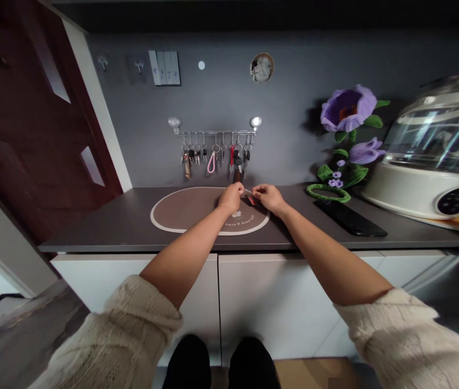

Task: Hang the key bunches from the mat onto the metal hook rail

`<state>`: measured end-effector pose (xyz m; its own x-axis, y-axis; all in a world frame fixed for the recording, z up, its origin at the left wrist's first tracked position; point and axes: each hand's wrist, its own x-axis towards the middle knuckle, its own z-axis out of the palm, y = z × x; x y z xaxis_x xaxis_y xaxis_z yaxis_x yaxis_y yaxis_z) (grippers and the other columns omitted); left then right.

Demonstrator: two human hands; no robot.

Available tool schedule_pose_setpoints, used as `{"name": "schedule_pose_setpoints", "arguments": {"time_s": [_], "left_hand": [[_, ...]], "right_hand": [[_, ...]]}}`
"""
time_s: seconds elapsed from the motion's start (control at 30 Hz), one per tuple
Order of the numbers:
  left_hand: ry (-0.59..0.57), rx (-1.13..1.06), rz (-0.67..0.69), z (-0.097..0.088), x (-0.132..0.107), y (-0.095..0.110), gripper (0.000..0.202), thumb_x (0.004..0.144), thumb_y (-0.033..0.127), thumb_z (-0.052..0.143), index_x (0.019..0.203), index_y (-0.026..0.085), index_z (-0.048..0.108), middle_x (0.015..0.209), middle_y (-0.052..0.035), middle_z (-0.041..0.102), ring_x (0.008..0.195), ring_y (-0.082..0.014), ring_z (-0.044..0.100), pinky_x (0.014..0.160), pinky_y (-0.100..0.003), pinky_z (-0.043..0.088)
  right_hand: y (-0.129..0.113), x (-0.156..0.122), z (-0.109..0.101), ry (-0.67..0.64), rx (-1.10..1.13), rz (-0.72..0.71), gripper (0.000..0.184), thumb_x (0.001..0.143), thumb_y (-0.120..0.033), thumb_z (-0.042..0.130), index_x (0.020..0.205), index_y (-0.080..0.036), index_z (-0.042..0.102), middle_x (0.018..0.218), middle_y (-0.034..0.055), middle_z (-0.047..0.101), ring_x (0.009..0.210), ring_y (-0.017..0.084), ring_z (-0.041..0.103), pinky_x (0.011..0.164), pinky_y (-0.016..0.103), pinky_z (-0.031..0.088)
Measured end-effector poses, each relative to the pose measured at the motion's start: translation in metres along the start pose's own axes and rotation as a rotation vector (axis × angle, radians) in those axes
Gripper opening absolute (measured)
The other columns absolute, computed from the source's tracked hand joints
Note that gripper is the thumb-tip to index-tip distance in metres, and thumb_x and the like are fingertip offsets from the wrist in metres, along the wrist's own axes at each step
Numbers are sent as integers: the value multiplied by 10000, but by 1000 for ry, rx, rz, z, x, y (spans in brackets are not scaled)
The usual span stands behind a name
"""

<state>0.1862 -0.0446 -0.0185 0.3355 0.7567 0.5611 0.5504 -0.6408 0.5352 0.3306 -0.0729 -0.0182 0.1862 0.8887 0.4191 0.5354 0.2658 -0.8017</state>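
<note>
1. My left hand (231,198) pinched one end of a small red key tag (249,199) above the oval mat (181,213) on the desk (124,221).
2. My right hand (269,198) pinched its other end; separating it seemingly needed steady fingertip grip.

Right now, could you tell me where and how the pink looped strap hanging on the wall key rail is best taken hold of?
Probably pinch the pink looped strap at its lower end, coming straight from the front: it hangs free below the metal wall rail, with keys crowding both sides.
</note>
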Motion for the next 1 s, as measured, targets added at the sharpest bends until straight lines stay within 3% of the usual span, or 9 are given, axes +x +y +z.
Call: {"name": "schedule_pose_setpoints", "arguments": {"time_s": [0.23,0.43,0.77,1.0], "left_hand": [[42,-169,16,1,3,-2,142,765,143,382,739,157,521,673,8,533,625,-92,449,639,-214,371],[76,-404,-46,4,7,-3,115,757,143,392,730,140,504,661,4,530,600,-77,476,612,-204,395],[99,-531,-116,2,5,0,108,756,186,419,774,143,516,708,-6,554,629,-86,501,622,-217,406],[75,-638,-135,-4,1,10,82,744,187,454,759,138,518,694,-1,552,615,-81,502,623,-217,407]], "right_hand": [[-7,-2,1,-65,112,-81,133,664,-253,573,726,-145,620,622,3,614,572,89,510,614,212,401],[-17,-8,0,-119,183,-122,152,669,-273,572,719,-138,619,667,15,623,588,87,517,625,216,407],[-27,-13,0,-112,375,-77,196,590,-246,653,754,-141,634,725,29,644,630,99,558,668,248,439],[-23,-9,-1,-51,354,-117,243,571,-330,663,713,-134,645,712,33,648,627,110,556,677,263,437]]}}
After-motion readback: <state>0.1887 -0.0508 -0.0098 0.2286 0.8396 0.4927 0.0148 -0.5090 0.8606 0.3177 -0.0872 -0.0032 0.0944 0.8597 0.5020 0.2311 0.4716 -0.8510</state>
